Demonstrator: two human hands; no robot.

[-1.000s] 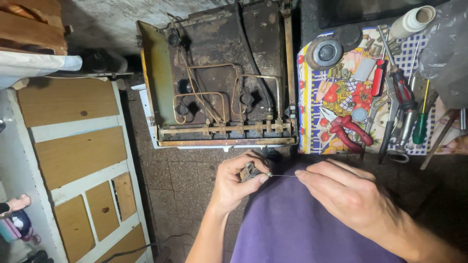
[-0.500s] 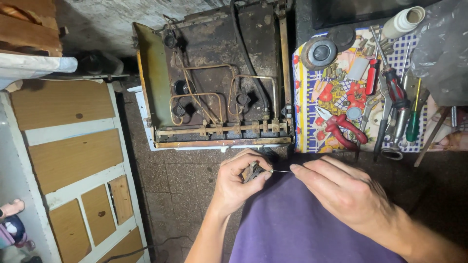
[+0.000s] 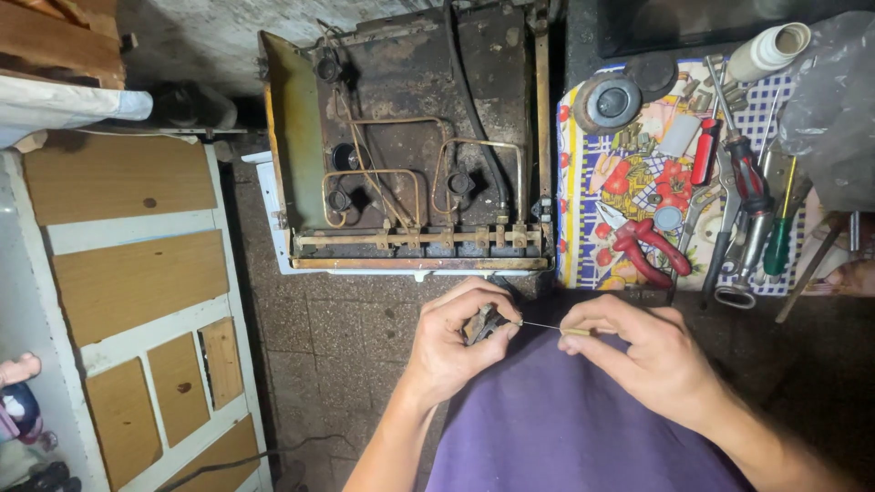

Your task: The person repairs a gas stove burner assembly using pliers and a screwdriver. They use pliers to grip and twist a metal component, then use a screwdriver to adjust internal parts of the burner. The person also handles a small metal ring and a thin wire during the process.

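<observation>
I see the left hand (image 3: 451, 351) at lower centre of the frame, grip clenched on a small dark metal part (image 3: 483, 323) pinched between thumb and fingers. The right hand (image 3: 652, 360), just right of it, has its grip pinched on the pale handle end of a thin wire (image 3: 540, 325), whose tip meets the part. Both hands sit above a purple cloth (image 3: 565, 428) over the lap.

Risks, as I judge them:
- The wire is very fine and looks springy; too much push could bend it or snap it off inside the part.
- The part is small and probably greasy; a slip of the left grip would drop it to the speckled stone floor (image 3: 346, 328), where it would be hard to find.
- A skidding wire tip could prick the left fingertips.

Materials and shapes:
- The part is dull, dark, irregular; I cannot tell its exact form at this size.
- Upper centre: an opened stove (image 3: 410, 146), a rusty, sooty sheet-metal box with thin bent copper-coloured pipes and a brass-toned rail along its lower edge.
- Upper right: a glossy flowered mat (image 3: 583, 182) carrying red-handled pliers (image 3: 643, 241), a red-and-black screwdriver (image 3: 749, 182) and a green-handled one (image 3: 779, 241).
- Left: a white-framed panel with rough brown board insets (image 3: 118, 182).
</observation>
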